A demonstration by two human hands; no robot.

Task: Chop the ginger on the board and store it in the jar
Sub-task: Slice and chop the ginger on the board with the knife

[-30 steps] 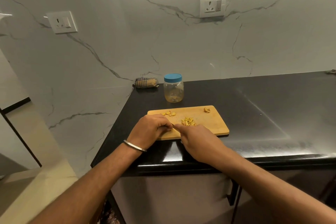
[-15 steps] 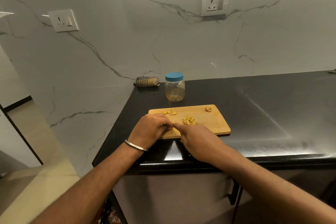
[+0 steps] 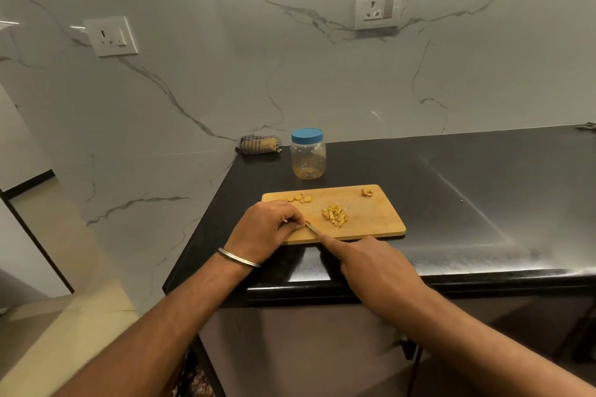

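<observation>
Black counter (image 3: 467,203) carries the board (image 3: 383,226) at its near edge. Our right hand (image 3: 377,271) grips the knife (image 3: 312,228), forefinger along it; our left hand (image 3: 267,229) curls over ginger we cannot see. Risk: blade tip beside left fingertips could nick them. Chopped ginger (image 3: 335,215) mid-board; slices (image 3: 301,198) behind. Lidded jar (image 3: 308,155) beyond, no legible label.

No legible text or labels anywhere.

A folded checked cloth (image 3: 259,145) lies on the black counter (image 3: 483,190) (against the marble wall (image 3: 225,74)).
</observation>
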